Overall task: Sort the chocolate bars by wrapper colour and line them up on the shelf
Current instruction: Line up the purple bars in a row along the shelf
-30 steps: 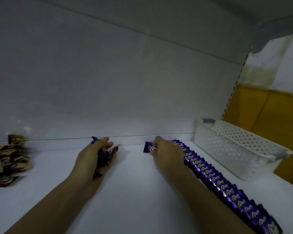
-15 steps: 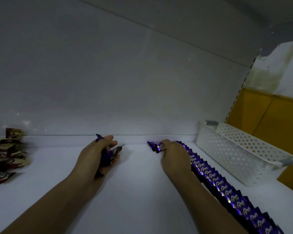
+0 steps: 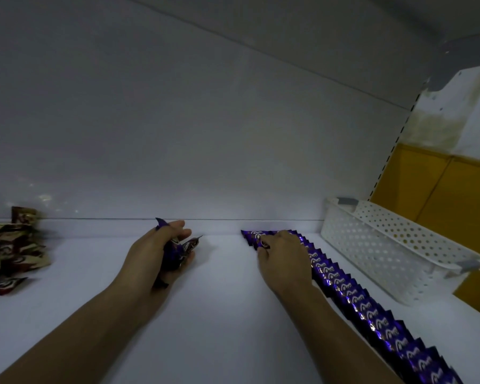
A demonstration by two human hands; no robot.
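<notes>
A long overlapping row of purple chocolate bars (image 3: 352, 295) runs from the shelf's back wall toward the front right. My right hand (image 3: 280, 256) lies on the far end of that row, its fingertips pinching the last purple bar (image 3: 254, 236) near the back wall. My left hand (image 3: 155, 250) rests on the white shelf (image 3: 219, 314) at centre left and grips a bunch of purple bars (image 3: 175, 253). A pile of brown and gold bars (image 3: 9, 250) lies at the far left.
A white perforated plastic basket (image 3: 394, 245) stands at the right, just beyond the purple row. The shelf's back wall rises close behind both hands. Yellow panels show past the shelf's right upright.
My right hand has settled on the far end of the purple row, the last bar now lying closer to the back wall. My left hand keeps its bunch and has hardly moved.
</notes>
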